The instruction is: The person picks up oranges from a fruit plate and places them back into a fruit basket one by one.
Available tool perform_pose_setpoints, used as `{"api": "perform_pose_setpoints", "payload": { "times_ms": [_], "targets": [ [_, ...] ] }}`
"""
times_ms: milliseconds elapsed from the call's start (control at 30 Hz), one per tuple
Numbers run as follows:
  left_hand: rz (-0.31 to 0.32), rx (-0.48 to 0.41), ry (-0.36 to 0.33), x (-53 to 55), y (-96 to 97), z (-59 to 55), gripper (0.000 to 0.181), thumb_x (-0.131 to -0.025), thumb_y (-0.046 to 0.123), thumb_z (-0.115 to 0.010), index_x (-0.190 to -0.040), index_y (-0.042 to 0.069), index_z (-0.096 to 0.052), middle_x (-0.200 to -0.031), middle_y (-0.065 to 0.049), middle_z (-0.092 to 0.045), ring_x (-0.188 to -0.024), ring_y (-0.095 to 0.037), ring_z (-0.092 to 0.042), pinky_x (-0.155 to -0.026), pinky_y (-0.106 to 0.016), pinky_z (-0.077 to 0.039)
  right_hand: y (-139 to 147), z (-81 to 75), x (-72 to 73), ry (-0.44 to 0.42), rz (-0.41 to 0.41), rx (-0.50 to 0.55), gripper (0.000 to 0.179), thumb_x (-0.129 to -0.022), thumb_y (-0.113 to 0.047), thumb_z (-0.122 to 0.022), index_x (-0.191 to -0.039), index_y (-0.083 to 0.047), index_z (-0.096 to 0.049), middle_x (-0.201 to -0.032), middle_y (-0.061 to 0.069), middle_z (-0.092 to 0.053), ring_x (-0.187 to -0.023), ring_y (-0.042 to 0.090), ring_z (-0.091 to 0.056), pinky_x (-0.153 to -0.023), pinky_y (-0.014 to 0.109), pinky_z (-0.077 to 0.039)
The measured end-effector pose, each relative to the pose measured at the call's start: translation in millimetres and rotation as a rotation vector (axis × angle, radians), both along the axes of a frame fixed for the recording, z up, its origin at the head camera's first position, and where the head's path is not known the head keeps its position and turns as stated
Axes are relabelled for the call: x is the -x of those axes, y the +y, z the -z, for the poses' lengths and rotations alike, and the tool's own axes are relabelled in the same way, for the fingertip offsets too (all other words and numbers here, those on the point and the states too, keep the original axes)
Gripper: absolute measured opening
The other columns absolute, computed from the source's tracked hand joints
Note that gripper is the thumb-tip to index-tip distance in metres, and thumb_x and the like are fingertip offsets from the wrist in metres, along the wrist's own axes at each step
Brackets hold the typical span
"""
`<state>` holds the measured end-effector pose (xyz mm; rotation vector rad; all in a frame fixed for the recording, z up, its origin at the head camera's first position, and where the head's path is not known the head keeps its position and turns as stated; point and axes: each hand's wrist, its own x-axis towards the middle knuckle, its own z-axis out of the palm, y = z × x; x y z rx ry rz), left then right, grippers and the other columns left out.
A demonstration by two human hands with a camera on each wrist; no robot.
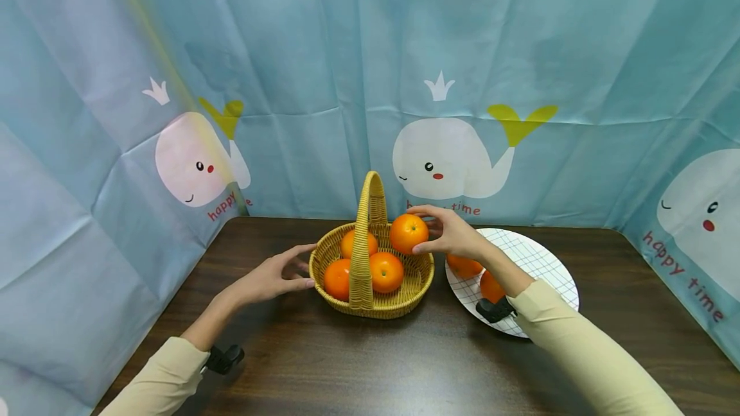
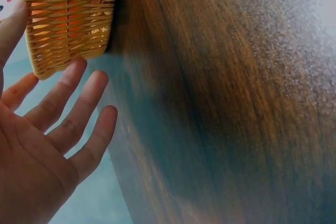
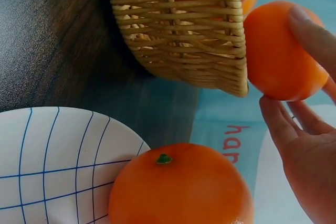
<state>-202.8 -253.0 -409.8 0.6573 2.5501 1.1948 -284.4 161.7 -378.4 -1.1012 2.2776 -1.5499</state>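
This looks like a curtained-off recording corner: pale-blue curtains (image 1: 312,50) printed with whales (image 1: 457,162) and "happy time" lettering (image 1: 663,251) enclose the dark wood-grain bench (image 1: 405,364) far, left and right, with black wrist cameras (image 1: 225,359) in view. The wider room is hidden.

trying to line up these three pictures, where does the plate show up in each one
Head: the plate is right of centre, partly hidden by the right forearm.
Left wrist: not in this picture.
Right wrist: lower left, cut off by the picture's edges, with an orange hiding its right part.
Shared landmark: the basket, near the middle in head, top left in left wrist, top centre in right wrist.
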Motion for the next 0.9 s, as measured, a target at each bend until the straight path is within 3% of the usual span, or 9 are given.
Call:
{"api": "perform_pose_setpoints", "payload": {
  "times_ms": [300, 567, 900],
  "targets": [
    [0.004, 0.002, 0.0, -1.1, 1.0, -2.1, 0.076, -0.097, 0.03, -0.072, -0.158, 0.007, -0.032, -0.124, -0.016, -0.064, -0.104, -0.032, -0.068, -0.086, -0.041, -0.057, 4, -1.1, -0.3, 0.03, 0.022, -0.047, 0.072, -0.082, -0.004, -0.086, -0.146, -0.003, -0.052, -0.149, 0.017, -0.048, -0.131, 0.04, -0.051, -0.107, 0.05, -0.041],
    [0.0, 0.016, 0.0, -0.6, 1.0, -1.2, 0.076, -0.098, 0.031, -0.072, -0.158, 0.007, -0.032, -0.123, -0.015, -0.064, -0.105, -0.032, -0.067, -0.086, -0.043, -0.057, 28, -12.1, -7.1, 0.017, 0.091, -0.058, 0.044, -0.086, 0.002, -0.08, -0.128, -0.001, -0.066, -0.127, 0.017, -0.064, -0.11, 0.033, -0.067, -0.086, 0.035, -0.057],
    [-0.001, 0.017, 0.0, -0.3, 0.4, -0.7, 0.076, -0.098, 0.031, -0.072, -0.158, 0.007, -0.032, -0.123, -0.015, -0.064, -0.104, -0.031, -0.068, -0.085, -0.042, -0.057, 74, -17.0, -12.6, 0.065, 0.122, -0.086, 0.037, -0.088, 0.004, -0.077, -0.124, 0.001, -0.067, -0.12, 0.018, -0.066, -0.104, 0.036, -0.068, -0.084, 0.034, -0.057]
  ]
}}
